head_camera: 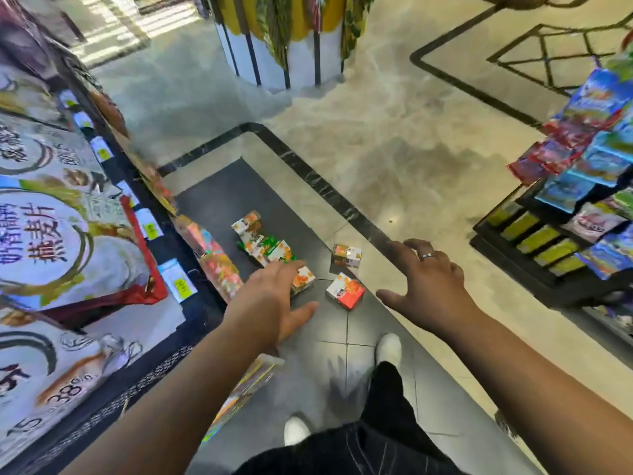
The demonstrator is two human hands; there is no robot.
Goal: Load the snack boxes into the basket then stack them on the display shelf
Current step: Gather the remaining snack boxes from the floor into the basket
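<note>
Left: the display shelf [157,250], stocked with large bags, borders dark floor tiles [239,200]. Centre: the snack boxes [263,245] lie scattered on those tiles near the shelf's foot. My left hand [270,299], fingers straight, reaches over them and holds nothing. My right hand [428,286], fingers spread, also holds nothing, near a red box [346,291]. Right: pale marble floor [394,149] and a rack of packets [565,217].

Snack boxes [346,290] glossy printed card; floor [394,138] polished marble-look stone; dark tiles [329,337] smooth, matt.
</note>
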